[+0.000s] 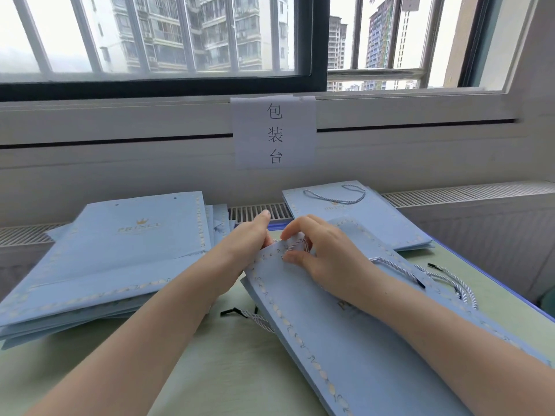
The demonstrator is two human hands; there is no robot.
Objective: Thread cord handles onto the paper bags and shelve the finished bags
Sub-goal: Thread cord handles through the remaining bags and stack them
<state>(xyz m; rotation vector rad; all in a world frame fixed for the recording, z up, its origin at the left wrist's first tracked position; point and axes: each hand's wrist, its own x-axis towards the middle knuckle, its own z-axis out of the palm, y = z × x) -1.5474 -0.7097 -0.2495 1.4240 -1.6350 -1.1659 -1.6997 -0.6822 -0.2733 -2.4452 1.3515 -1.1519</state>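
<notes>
- Pale blue paper bag (345, 340) lies flat on the green table (228, 370), near centre-right, top edge pointing far.
- Left hand (243, 244) grips the bag's top edge, fingers curled under, thumb out straight.
- Right hand (318, 250) pinches a twisted white-and-blue cord (295, 244) at that same edge.
- Stack of unthreaded bags (120, 256) lies to the left.
- Finished bag with cord handle (354, 217) lies far right.
- Loose cords (450, 280) lie right of the bag; one more cord (252, 316) pokes out from under its left side.
- Paper sign (274, 133) is taped below the window.
</notes>
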